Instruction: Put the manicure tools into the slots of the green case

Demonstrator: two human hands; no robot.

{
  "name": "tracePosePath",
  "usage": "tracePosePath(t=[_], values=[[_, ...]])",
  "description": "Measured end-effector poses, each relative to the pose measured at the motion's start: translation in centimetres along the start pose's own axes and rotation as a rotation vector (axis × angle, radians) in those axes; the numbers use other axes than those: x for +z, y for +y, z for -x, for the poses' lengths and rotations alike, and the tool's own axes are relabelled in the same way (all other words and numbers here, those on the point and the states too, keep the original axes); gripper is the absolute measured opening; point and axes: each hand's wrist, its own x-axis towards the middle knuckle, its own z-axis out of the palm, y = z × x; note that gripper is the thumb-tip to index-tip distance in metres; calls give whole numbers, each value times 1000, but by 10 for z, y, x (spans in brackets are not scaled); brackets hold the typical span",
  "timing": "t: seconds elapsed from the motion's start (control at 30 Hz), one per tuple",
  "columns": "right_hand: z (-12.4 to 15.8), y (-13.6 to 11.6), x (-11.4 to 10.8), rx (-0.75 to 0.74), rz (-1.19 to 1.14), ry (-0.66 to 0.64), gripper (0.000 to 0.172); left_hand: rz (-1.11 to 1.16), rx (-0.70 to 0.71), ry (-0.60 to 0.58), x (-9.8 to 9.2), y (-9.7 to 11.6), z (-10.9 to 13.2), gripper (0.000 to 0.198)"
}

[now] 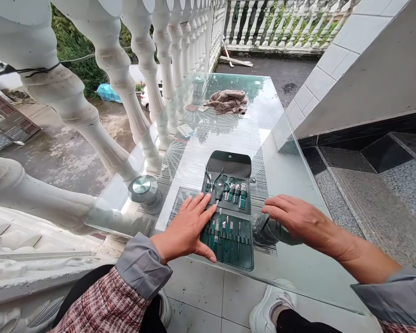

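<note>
Left to right. White stone balustrade [118, 69] runs along the left edge of the glass table [291, 175]; a round metal fitting [143, 186] sits at its near left corner. Left hand [187, 226]: palm down, fingers straight and close together, gripping nothing, lying flat on the left margin of the open manicure case [229, 164]. The case lies unfolded at the middle of the table's near edge, with nail clippers [237, 193] in the upper row and slim implements [225, 229] in the lower. Right hand [298, 219]: palm down just beside the case's right edge, not touching it. A thin dark tool [265, 225] shows beneath its fingers; whether they clasp it cannot be told. A crumpled cloth [229, 101] lies at the far edge.
</note>
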Motion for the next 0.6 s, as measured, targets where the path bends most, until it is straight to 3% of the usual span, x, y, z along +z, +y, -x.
tracePosePath(t=[0.1, 0.23, 0.4, 0.6], values=[[-17, -20, 5, -46, -104, 43, 26, -5, 6, 11, 1, 0, 0, 125], [-38, -36, 12, -111, -75, -71, 28, 7, 18, 30, 1, -1, 0, 125], [-46, -33, 13, -164, 55, -172, 23, 14, 30, 45, 3, -2, 0, 124], [-39, -25, 13, -101, -59, -134, 24, 14, 21, 38, 4, -3, 0, 125]])
